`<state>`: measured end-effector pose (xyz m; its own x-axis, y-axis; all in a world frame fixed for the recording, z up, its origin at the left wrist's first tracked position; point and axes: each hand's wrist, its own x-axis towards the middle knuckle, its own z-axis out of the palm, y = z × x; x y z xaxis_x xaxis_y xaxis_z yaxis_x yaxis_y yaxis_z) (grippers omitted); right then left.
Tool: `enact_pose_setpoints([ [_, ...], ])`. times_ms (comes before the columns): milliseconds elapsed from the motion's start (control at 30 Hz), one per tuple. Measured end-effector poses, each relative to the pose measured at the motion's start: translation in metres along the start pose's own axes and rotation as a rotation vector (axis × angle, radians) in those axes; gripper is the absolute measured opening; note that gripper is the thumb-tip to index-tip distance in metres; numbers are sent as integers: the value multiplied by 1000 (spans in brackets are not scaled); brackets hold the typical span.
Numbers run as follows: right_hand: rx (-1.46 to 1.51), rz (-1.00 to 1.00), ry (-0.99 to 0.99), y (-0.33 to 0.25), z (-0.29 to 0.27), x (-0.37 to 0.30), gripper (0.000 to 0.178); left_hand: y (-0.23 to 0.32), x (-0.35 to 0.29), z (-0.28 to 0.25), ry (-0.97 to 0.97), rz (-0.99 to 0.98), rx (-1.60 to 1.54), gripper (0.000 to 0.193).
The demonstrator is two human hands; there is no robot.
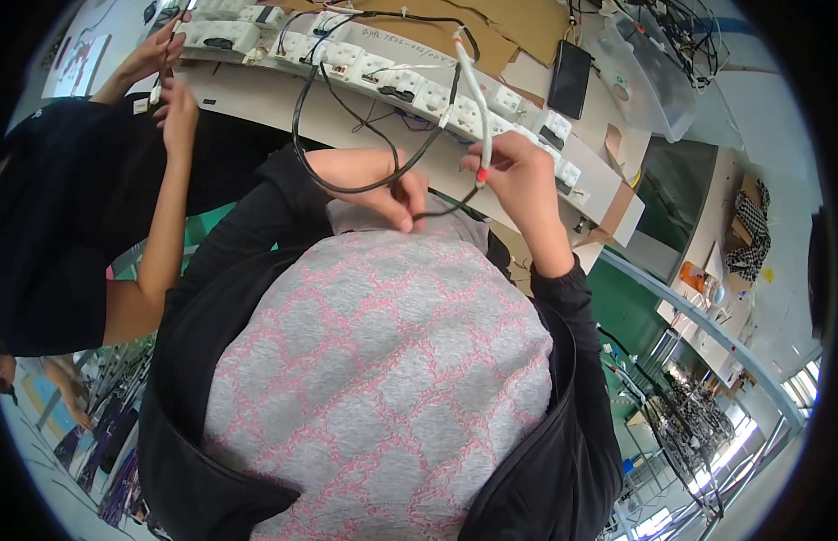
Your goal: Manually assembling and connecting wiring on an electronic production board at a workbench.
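From my remote seat I see the left hand (pixel 387 200) pinching the thin black cable (pixel 454 210) between thumb and fingertips, while the right hand (pixel 527 180) pinches the white sleeve (pixel 479 95) beside its red band (pixel 482 175). Both hang on the near side of the table (pixel 257 101). I judge the cable light and springy, the sleeve stiffer; I'd grip close to the band, where they meet.
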<state>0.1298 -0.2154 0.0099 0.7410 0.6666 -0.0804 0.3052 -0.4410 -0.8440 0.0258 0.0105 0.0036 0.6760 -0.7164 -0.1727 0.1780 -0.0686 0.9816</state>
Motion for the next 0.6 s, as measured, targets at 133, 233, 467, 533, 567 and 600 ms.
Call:
enact_pose_setpoints([
  [133, 201, -79, 205, 24, 22, 5, 14, -27, 12, 0, 622, 315, 879, 18],
  [233, 49, -240, 286, 40, 35, 7, 19, -62, 20, -15, 940, 569, 1053, 23],
  [467, -255, -598, 369, 61, 46, 15, 27, -100, 35, -27, 987, 534, 1114, 26],
  [533, -272, -640, 379, 61, 43, 14, 28, -94, 35, -26, 987, 535, 1096, 26],
  [567, -289, -689, 383, 61, 42, 13, 28, -91, 35, -27, 1010, 591, 1141, 27],
  [600, -290, -684, 384, 61, 42, 12, 28, -83, 35, -26, 1036, 647, 1186, 27],
])
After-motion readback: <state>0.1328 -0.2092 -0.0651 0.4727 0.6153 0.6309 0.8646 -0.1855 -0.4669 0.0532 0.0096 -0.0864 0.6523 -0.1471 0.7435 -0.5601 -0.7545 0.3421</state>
